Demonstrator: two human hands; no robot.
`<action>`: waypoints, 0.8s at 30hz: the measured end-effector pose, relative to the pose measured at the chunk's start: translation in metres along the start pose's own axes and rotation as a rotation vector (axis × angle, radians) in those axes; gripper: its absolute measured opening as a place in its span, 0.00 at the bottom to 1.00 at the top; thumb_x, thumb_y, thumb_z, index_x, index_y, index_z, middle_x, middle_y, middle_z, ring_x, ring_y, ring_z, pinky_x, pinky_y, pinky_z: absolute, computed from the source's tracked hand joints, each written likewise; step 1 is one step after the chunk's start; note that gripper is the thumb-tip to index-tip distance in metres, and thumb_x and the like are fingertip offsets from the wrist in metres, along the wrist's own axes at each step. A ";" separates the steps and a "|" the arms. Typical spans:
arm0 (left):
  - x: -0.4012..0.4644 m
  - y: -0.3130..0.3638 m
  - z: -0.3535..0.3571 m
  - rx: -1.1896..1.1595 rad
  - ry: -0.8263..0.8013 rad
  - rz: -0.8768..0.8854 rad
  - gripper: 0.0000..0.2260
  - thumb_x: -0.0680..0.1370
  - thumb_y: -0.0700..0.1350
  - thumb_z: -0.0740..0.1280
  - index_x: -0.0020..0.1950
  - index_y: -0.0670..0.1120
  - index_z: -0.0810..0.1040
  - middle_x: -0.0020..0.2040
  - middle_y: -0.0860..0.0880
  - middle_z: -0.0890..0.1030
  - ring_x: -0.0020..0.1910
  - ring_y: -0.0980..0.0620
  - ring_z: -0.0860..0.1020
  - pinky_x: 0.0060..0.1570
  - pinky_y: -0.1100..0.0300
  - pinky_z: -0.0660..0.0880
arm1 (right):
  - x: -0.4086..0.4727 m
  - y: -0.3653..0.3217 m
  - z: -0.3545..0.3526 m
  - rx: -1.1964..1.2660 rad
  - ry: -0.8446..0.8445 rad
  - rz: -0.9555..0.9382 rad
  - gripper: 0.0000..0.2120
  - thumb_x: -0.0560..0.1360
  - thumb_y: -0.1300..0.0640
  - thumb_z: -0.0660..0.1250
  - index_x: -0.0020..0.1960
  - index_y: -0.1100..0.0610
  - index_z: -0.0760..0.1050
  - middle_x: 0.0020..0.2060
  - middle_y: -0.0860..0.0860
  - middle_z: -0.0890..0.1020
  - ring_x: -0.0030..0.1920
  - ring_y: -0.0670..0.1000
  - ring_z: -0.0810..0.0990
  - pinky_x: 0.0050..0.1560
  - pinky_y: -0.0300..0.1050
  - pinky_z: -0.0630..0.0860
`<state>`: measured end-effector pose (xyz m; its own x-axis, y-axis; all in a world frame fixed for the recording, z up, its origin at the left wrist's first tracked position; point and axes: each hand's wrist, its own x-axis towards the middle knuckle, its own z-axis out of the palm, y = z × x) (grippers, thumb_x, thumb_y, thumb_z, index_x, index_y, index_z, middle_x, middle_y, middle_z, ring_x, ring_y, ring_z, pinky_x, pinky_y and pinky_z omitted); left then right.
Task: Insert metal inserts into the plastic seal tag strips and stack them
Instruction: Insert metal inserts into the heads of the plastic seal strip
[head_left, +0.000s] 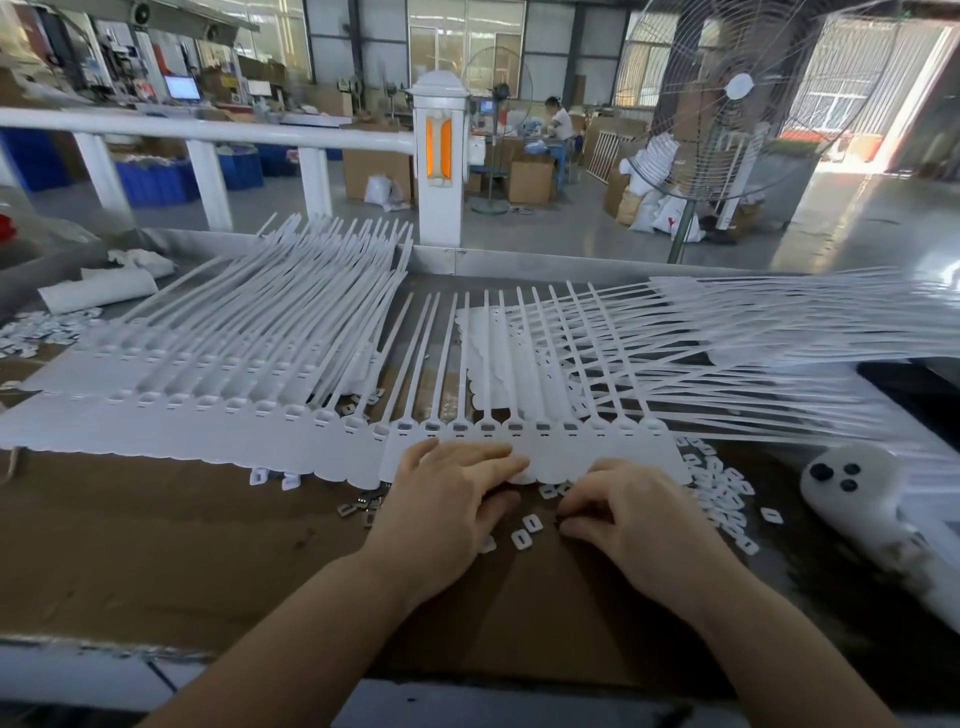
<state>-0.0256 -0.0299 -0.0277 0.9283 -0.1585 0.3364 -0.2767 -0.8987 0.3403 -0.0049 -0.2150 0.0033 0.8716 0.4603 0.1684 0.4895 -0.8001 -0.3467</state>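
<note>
- The left hand (447, 504) is lying flat, its straight fingers (488, 457) pressing down on the lower edge of the white plastic seal tag strip (519, 452) spread across the brown cardboard work surface (156, 545).
- The right hand (623, 509) is resting just below that strip, its fingers curled narrowly inward, the fingertips (569, 525) pinching something small and dark against the cardboard; what it is cannot be told.
- Small white rectangular clips (524, 532) are lying loose between the two hands, and more (722, 499) are piling up just beyond the right fingers.
- Small grey metal inserts (358, 506) are sitting just beside the left thumb.
- Above the fingers, the strip's long thin tails (457, 353) are reaching away.
- Stacked white strips (234, 338) are lying further left of the left fingers.
- A white handheld controller with three black buttons (852, 483) is lying well right of the right hand.
</note>
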 end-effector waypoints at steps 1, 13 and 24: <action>0.000 0.000 0.001 0.005 -0.018 -0.001 0.17 0.79 0.56 0.57 0.69 0.62 0.67 0.69 0.64 0.67 0.68 0.64 0.60 0.70 0.59 0.47 | -0.001 -0.001 0.001 -0.029 0.006 -0.021 0.07 0.75 0.49 0.65 0.51 0.46 0.80 0.46 0.41 0.76 0.47 0.42 0.74 0.50 0.37 0.69; 0.001 -0.002 0.003 -0.021 -0.035 -0.021 0.15 0.79 0.55 0.58 0.66 0.61 0.71 0.67 0.64 0.69 0.67 0.65 0.61 0.67 0.61 0.49 | 0.025 0.030 -0.003 0.152 0.364 0.112 0.04 0.76 0.58 0.66 0.48 0.55 0.79 0.41 0.48 0.80 0.42 0.46 0.77 0.44 0.36 0.71; 0.001 -0.002 0.002 -0.036 -0.021 -0.018 0.16 0.78 0.56 0.60 0.65 0.61 0.72 0.66 0.65 0.70 0.66 0.64 0.62 0.64 0.64 0.51 | 0.061 0.045 -0.010 -0.033 0.242 0.101 0.05 0.76 0.59 0.66 0.46 0.54 0.80 0.42 0.46 0.78 0.43 0.45 0.74 0.45 0.40 0.68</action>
<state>-0.0234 -0.0295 -0.0300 0.9380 -0.1512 0.3120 -0.2685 -0.8860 0.3779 0.0709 -0.2266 0.0072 0.8946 0.2755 0.3519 0.3972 -0.8510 -0.3435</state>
